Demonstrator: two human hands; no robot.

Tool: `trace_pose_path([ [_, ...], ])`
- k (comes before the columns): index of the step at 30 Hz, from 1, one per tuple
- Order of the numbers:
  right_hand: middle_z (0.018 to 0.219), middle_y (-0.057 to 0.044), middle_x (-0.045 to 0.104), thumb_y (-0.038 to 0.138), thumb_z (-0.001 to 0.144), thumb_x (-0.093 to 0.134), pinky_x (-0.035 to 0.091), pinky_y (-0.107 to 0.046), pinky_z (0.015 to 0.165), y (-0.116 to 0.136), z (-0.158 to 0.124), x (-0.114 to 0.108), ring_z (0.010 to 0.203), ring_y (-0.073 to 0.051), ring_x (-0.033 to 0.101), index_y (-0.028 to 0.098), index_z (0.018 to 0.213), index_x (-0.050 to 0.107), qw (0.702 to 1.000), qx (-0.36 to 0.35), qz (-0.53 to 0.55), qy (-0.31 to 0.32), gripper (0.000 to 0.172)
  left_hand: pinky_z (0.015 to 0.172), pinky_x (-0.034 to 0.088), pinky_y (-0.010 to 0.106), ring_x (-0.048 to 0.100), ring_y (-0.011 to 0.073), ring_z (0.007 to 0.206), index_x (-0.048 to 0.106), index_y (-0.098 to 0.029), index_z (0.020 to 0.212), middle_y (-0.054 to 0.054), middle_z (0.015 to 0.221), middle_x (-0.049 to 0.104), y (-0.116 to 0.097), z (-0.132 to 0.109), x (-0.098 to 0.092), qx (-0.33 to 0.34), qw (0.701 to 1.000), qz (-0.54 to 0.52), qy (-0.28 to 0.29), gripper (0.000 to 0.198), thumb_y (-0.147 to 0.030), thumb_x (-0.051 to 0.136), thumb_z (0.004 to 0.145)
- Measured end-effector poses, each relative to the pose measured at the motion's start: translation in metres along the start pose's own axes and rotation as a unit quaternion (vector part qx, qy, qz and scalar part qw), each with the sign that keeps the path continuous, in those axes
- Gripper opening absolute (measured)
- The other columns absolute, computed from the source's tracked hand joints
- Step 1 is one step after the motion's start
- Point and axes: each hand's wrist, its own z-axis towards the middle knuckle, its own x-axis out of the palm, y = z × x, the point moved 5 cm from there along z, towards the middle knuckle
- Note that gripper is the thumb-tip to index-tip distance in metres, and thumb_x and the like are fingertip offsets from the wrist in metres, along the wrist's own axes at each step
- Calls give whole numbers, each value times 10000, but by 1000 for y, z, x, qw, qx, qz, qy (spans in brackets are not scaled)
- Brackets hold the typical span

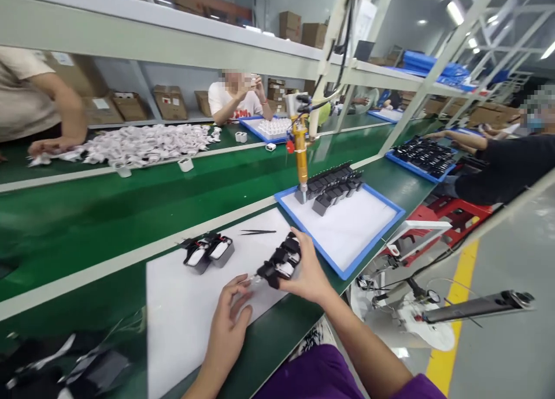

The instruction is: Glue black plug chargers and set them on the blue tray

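My right hand (311, 272) grips a short cluster of black plastic housings (284, 261) with white pieces inside, tilted above the front edge of a white sheet (182, 318). Left of it, my left hand (229, 315) is half curled, thumb and fingers apart, fingertips close to the cluster's lower end. Something small and clear shows at those fingertips, too blurred to name. Two similar black housings with white inserts (208, 252) rest on the sheet. Black tweezers (259, 232) lie behind the held cluster.
A blue-rimmed tray (396, 211) with rows of black housings (336, 188) stands right, a yellow screwdriver (300, 150) hanging above. Black parts (73, 364) lie front left. Across the green belt (151, 196) is a heap of white parts (147, 146); several co-workers sit around.
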Motion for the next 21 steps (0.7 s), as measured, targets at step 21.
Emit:
trace_pose_path([
  [21,1415,-286,302,715,462,678,232,-551,1107,-278,130,-247,1355,-428,287,63,1465,229,956,179,-178,-151,1277,936,461,475,557,327,1136,534,-244,964,102,1178,601,-76,15,-44,224,863,427,-151,164,-358,514,849],
])
